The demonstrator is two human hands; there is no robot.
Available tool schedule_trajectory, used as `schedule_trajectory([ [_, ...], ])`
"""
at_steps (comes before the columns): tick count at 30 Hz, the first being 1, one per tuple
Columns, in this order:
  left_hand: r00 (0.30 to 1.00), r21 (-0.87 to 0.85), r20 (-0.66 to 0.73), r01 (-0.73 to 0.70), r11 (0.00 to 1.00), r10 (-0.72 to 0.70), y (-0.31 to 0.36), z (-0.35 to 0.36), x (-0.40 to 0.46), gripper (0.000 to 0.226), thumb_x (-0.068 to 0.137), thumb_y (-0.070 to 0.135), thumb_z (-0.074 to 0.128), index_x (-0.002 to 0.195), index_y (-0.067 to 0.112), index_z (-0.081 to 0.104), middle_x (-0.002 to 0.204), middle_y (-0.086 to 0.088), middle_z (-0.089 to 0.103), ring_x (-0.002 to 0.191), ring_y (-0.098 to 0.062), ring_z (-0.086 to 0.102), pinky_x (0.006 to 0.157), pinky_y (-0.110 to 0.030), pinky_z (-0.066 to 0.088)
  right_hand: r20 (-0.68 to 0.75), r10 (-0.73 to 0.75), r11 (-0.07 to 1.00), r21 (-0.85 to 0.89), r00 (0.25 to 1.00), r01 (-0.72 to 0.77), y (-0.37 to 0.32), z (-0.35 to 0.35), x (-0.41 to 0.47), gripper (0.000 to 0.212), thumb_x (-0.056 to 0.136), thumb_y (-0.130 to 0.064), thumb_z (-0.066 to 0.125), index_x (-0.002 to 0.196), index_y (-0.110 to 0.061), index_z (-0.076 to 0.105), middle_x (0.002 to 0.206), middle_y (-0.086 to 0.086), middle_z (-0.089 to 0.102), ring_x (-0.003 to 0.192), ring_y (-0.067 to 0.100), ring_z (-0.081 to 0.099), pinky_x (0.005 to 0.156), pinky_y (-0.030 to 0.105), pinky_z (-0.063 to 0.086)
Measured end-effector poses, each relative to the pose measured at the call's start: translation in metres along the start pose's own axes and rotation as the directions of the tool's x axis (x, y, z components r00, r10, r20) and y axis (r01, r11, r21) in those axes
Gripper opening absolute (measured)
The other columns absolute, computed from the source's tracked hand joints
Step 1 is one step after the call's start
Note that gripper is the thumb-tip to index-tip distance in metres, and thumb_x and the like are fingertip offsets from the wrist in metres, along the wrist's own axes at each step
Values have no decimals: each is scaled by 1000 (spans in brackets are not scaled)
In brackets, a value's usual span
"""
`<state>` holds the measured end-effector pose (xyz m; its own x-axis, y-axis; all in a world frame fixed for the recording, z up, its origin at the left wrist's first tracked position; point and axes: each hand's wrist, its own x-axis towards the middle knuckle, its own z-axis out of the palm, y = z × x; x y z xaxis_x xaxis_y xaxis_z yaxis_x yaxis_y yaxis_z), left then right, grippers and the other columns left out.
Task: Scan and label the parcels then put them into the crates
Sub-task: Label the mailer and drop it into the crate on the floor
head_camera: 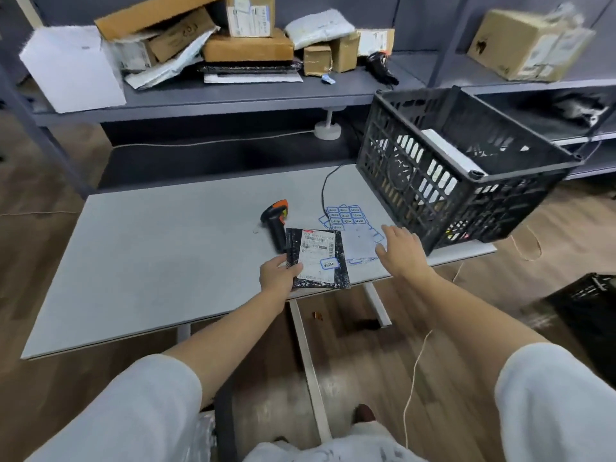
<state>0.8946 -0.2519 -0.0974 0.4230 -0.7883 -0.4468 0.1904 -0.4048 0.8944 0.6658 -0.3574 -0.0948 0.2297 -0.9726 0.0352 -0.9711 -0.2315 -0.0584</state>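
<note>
Grey table [150,261]: left hand [278,276] grips black labelled parcel [318,260] at near edge; right hand [401,251], fingers spread, hovers over label sheet [348,221] beside black crate [466,171].

1. Parcel-sorting/mailroom area: far shelf [233,95] piled w/ cardboard boxes [248,50] & mailers.
2. Near table [150,261]: barcode scanner [276,225], label sheet [348,218], black crate [466,195] at right.

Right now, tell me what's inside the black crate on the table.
Inside the black crate a white flat parcel leans near the far wall, with more white showing through the slots. The crate's bottom is hidden by its walls.
</note>
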Motion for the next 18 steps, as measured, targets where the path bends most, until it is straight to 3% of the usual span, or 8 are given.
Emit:
schedule_trajectory([
  [5,997,-7,59,-41,999,42,26,53,2,41,86,0,64,126,6,57,111,-16,66,88,-25,63,75,-34,54,-30,32,999,-27,999,-33,41,-33,14,55,97,-31,41,145,-8,32,142,11,43,129,31,40,106,43,31],
  [11,993,-32,61,-101,994,103,66,127,-6,43,87,1,62,129,5,53,115,-17,64,88,-24,60,60,-25,51,-178,-8,1000,15,984,11,102,-84,31,45,94,-25,44,134,-4,46,126,13,55,118,34,49,98,45,39],
  [16,981,-78,31,-187,979,190,105,190,-15,41,87,2,63,127,5,55,115,-16,64,88,-24,61,71,-32,54,-303,-49,996,62,952,71,159,-124,41,38,92,-21,45,125,-2,53,120,16,60,112,35,53,94,44,42],
  [18,974,-101,20,-222,970,225,119,213,-18,39,86,3,64,125,6,57,112,-12,65,84,-22,61,63,-27,53,-316,-56,995,61,947,79,183,-134,43,43,93,-22,43,131,-2,50,127,17,58,116,34,52,98,42,41],
])
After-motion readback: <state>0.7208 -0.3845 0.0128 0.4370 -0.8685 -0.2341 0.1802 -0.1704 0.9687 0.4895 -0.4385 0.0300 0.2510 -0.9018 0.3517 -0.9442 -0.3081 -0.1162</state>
